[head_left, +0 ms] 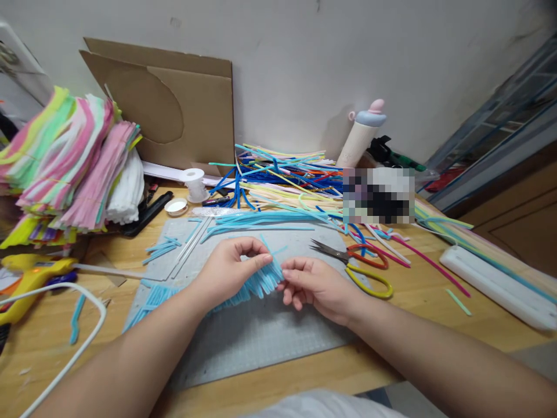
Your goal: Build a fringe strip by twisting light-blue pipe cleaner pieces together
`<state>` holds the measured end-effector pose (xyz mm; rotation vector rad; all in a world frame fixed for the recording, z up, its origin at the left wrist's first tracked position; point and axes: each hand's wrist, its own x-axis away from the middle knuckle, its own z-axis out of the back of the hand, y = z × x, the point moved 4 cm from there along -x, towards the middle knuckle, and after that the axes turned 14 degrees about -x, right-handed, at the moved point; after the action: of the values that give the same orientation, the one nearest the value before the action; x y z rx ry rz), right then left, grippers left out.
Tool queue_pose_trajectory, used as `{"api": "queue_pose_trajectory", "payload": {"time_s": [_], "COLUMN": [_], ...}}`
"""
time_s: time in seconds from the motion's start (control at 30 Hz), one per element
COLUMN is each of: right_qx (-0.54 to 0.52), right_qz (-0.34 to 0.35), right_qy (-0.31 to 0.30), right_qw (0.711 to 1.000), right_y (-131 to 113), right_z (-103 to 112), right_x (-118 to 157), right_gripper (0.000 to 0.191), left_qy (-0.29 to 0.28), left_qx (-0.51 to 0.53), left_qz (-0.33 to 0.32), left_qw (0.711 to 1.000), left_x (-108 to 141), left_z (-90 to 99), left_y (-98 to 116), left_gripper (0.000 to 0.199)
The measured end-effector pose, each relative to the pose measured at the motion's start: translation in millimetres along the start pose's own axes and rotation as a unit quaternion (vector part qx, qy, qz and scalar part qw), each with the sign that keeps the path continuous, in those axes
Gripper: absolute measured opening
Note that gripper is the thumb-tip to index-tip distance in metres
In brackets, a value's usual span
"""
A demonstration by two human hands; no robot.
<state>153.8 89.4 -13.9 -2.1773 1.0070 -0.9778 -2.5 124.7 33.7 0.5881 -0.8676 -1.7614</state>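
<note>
Over a grey cutting mat (278, 342), my left hand (237, 267) pinches the upper edge of a row of light blue pipe cleaners (261, 280) joined like a fringe. My right hand (311, 284) is closed at the right end of that row, thumb and index finger together at a stem; its other fingers curl loosely. Part of the row is hidden behind my left hand and forearm. More blue pieces (152, 302) lie on the mat at the left. Scissors (348, 255) with orange and yellow handles rest partly open right of my right hand.
Long blue pipe cleaners (265, 220) lie across the mat's back edge, before a mixed heap (287, 174). A yellow glue gun (30, 278) with a white cable sits left. A power strip (496, 284) lies right. A bottle (361, 133) and cardboard (195, 110) stand by the wall.
</note>
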Motion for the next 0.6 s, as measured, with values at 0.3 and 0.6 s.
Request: {"api": "queue_pose_trajectory", "payload": {"time_s": [0.3, 0.6], "right_qx": [0.013, 0.036], "right_qz": [0.019, 0.038], "right_qy": [0.018, 0.032], "right_qw": [1.000, 0.998], "right_y": [6.4, 5.9], "right_z": [1.4, 1.8], "right_x": [-5.5, -4.8], "right_gripper": [0.040, 0.037], "left_qy": [0.019, 0.021], "left_qx": [-0.001, 0.038], "left_qz": [0.020, 0.047], "left_qw": [1.000, 0.998], "left_x": [-1.0, -3.4], "left_z": [-2.5, -7.8], "left_y": [-3.3, -13.7], "left_gripper": [0.019, 0.023]}}
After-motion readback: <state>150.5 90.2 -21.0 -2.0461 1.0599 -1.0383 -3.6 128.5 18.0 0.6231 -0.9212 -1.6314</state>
